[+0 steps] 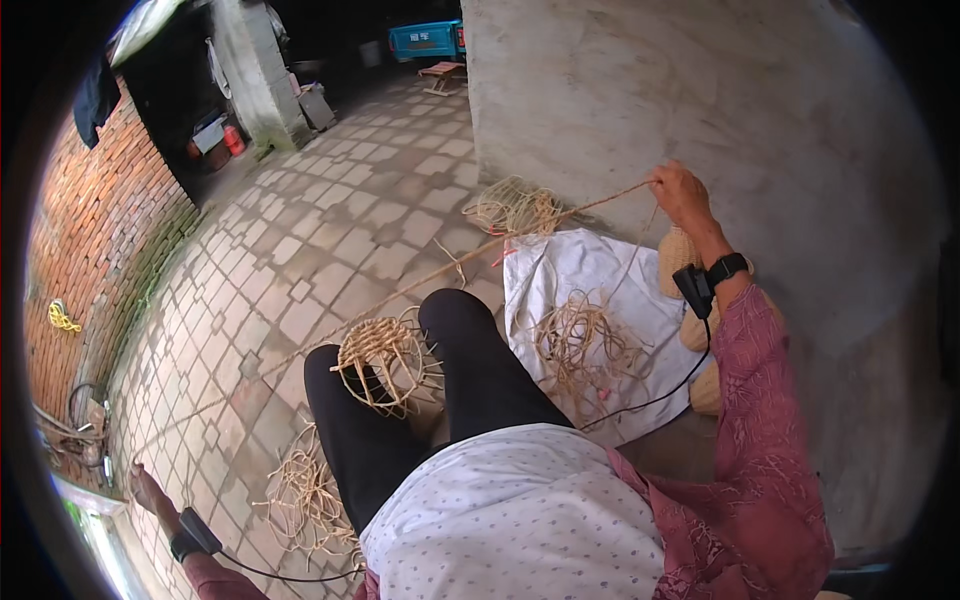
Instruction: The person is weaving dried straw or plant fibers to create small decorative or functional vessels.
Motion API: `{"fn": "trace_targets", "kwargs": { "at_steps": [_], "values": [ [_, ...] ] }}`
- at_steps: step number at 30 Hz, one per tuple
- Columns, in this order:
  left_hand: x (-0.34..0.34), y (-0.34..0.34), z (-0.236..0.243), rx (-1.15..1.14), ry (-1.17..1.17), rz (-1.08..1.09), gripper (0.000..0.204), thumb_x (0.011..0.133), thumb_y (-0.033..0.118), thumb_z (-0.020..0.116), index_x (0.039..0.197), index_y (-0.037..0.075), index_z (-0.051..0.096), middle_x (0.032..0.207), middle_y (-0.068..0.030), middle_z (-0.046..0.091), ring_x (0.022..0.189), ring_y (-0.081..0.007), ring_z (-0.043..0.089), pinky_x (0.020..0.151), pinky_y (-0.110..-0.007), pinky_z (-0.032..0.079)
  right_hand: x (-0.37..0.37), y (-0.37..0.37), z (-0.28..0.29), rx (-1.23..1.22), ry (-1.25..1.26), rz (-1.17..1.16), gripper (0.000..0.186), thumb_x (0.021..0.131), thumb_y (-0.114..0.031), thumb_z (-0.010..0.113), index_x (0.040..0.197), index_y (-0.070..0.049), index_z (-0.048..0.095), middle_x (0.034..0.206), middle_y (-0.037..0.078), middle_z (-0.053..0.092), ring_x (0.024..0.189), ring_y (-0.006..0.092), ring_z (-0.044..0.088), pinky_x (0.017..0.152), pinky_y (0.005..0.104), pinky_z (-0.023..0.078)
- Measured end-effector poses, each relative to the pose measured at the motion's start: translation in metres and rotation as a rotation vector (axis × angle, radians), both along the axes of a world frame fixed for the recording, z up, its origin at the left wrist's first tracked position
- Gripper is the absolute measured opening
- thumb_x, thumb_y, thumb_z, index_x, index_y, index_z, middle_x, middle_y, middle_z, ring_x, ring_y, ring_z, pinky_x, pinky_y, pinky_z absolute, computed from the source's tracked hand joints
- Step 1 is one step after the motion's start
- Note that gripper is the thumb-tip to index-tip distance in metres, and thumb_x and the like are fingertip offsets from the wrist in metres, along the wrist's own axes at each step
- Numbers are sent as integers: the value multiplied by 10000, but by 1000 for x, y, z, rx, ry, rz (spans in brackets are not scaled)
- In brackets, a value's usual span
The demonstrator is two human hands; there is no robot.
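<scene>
One small, part-woven round frame point(382, 345) rests on our dark-trousered legs near the knees, with both hands well apart from it. Beside our left leg, a loose tangle of straw cord point(305, 500) lies on the paving. Our left hand point(150, 490) reaches far out to the left of the frame; its fingers look close together, but we cannot tell whether they grip anything. Our right hand point(683, 195) is raised ahead and to the right of the frame, pinching a twisted rope point(500, 240) that slants down leftward past the knees. Below that hand, a white cloth point(540, 265) bears another tangle point(585, 345). Rounded woven pieces point(678, 262) stand by the grey wall point(700, 70), and a pale bundle point(515, 205) lies just beyond the cloth.
</scene>
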State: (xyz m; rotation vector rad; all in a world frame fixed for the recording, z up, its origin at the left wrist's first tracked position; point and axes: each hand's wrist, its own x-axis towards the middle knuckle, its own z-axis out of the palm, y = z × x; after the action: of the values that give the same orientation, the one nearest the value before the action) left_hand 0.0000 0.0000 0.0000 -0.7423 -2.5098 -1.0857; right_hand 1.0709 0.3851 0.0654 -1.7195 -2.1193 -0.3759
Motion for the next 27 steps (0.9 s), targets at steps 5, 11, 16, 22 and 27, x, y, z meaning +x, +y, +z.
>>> {"fn": "trace_targets", "kwargs": {
  "at_steps": [5,11,16,22,27],
  "values": [
    [-12,-34,-1,-5,-65,103,539,958,472,443,1145,29,686,1160,-151,681,1136,-312,592,986,-420,414,1,-12,22,-432,975,-242,292,949,-351,572,976,-77,670,665,55,619,707,189,652,606,357,510],
    [22,36,-32,248,-292,-258,396,963,423,555,1049,66,703,660,58,445,510,-44,343,432,-231,279,-28,-57,150,499,864,465,361,998,-393,533,1227,-128,619,1176,73,661,975,208,659,800,324,511],
    [95,98,-4,333,-485,-340,316,955,405,588,1020,118,702,607,96,359,442,-10,269,367,-217,188,-10,-34,132,1000,138,158,342,1016,-334,500,1315,-181,567,1285,79,631,1109,313,635,876,400,513],
    [286,115,114,129,-559,-902,250,1004,304,549,984,91,676,630,94,347,509,-17,251,463,-202,195,2,-12,63,39,-96,-520,416,980,-190,489,1395,-162,489,1191,178,665,1104,390,626,923,483,501],
    [444,145,155,-64,-476,-1349,281,990,269,583,1004,16,702,743,50,526,615,-9,377,514,-197,283,-216,-86,58,85,582,627,391,874,-76,634,1264,-48,612,1113,155,685,988,266,673,881,356,534]
  ]
}}
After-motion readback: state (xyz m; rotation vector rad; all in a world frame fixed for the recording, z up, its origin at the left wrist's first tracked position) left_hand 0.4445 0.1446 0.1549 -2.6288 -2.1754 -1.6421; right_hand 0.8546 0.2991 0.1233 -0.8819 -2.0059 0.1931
